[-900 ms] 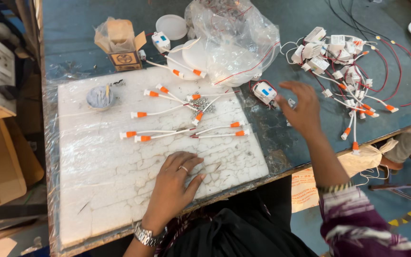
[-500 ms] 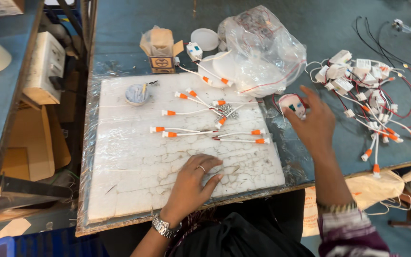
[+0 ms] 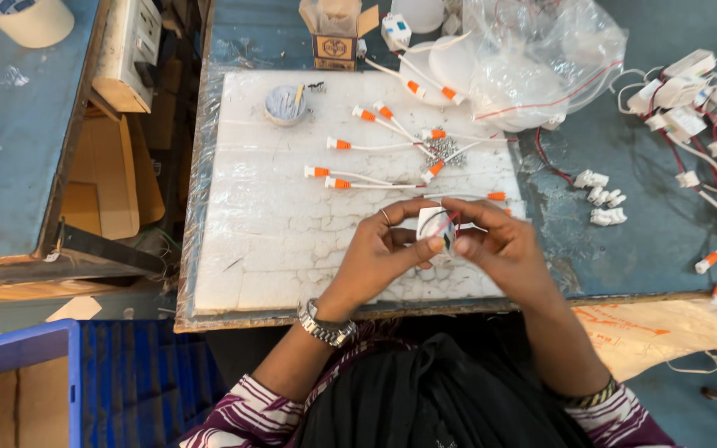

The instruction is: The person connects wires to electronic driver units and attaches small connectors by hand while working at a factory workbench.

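Hands meet over near edge of white slab (image 3: pixel 292 232), which lies plastic-wrapped on blue bench (image 3: pixel 665 232). Left hand (image 3: pixel 383 249) and right hand (image 3: pixel 495 245) both pinch a small white box (image 3: pixel 435 226), fingers closed narrow round it, thumbs on top. Box is squarish, plastic, w/ a red wire at its right side; it sits between the fingertips, just above slab's near-right part. Slab's near-left is bare, cracked, matte, foam-like; far half is crowded w/ thin white leads (image 3: pixel 375 149) tipped w/ orange plugs, fanned out and crossing. Small grey round tin (image 3: pixel 285 104) stands at far left of slab. Clear crumpled bag (image 3: pixel 541 58) of white discs sits far right, touching slab's corner. Right of slab, loose white clips (image 3: pixel 601 197) on bench; further right a tangled pile of white boxes (image 3: pixel 699 91) w/ red and white wires. Cardboard carton (image 3: pixel 335 37) at far edge.
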